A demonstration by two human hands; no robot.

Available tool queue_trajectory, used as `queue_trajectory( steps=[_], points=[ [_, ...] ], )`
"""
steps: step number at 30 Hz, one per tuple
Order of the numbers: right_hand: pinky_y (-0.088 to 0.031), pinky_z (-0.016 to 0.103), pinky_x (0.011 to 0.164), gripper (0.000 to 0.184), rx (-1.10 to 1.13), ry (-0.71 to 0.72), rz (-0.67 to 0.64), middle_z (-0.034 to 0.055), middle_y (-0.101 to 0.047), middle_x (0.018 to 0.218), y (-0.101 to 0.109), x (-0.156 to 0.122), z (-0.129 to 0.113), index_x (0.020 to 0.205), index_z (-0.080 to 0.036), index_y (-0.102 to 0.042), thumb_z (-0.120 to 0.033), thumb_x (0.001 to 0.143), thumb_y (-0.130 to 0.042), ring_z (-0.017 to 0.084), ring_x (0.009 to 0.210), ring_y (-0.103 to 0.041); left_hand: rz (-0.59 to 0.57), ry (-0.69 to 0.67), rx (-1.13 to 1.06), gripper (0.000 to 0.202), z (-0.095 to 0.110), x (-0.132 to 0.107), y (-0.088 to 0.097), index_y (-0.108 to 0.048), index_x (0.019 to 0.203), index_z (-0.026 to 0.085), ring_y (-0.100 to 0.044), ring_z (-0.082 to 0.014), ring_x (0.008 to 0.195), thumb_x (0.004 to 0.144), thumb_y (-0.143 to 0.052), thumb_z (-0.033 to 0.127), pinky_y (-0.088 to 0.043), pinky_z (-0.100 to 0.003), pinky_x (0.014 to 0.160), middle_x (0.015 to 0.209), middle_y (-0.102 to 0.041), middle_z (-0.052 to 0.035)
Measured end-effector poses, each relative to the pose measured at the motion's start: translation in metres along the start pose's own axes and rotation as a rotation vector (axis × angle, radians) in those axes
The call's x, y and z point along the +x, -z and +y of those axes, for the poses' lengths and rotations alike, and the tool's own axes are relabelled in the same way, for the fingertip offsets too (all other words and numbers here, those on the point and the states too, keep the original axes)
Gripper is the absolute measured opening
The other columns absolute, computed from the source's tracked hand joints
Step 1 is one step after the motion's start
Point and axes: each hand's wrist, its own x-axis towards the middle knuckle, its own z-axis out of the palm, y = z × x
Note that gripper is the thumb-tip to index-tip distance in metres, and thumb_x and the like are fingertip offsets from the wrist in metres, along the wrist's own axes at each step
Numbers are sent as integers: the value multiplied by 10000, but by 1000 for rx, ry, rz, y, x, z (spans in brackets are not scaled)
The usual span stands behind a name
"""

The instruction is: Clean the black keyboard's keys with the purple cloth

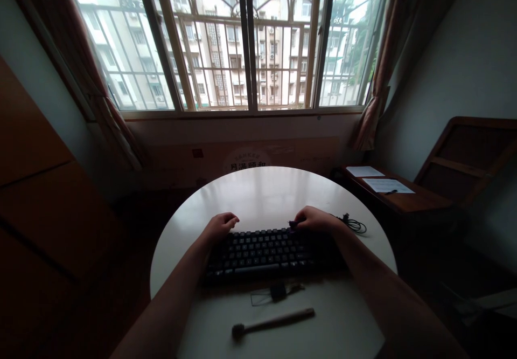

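Note:
A black keyboard (pixel 262 253) lies flat on the white round table (pixel 181 251), between my forearms. At its back left corner is my left hand (pixel 220 225), fingers curled together and nothing visible in them; whether it touches the keyboard is unclear. Over the back right edge, my right hand (pixel 314 219) pinches a small dark piece (pixel 292 223), too small to name surely. In front of the keyboard lies a keycap puller (pixel 278 292) with a thin wire loop. Closer to me is a toothbrush-like brush (pixel 278 321) with a dark bristled head.
A coiled black cable (pixel 356 224) rests at the table's right side, beyond my right wrist. Off to the right, a wooden surface (pixel 420 202) bears paper sheets (pixel 388 185) and a pen (pixel 391 192). A barred window (pixel 250 52) with curtains (pixel 379 84) spans the back wall.

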Motion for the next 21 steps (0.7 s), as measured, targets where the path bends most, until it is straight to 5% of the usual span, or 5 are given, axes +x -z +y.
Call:
queue_trajectory(
  steps=[7, 21],
  points=[
    [-452, 261, 637, 373, -13, 7, -21, 30, -749, 762, 11, -11, 5, 913, -172, -822, -494, 750, -728, 210, 724, -652, -7, -1, -9, 443, -3, 0, 0, -739, 945, 163, -687, -268, 805, 784, -519, 513, -525, -329, 697, 853, -737, -89],
    [-478, 270, 621, 210, 89, 41, 22, 43, -747, 721, 8, -3, 16, 792, -152, -800, -332, 692, -758, 213, 678, -672, -2, 6, -18, 425, -1, -1, -1, -747, 930, 176, -684, -265, 809, 784, -534, 513, -525, -325, 697, 851, -739, -80]
  ],
)
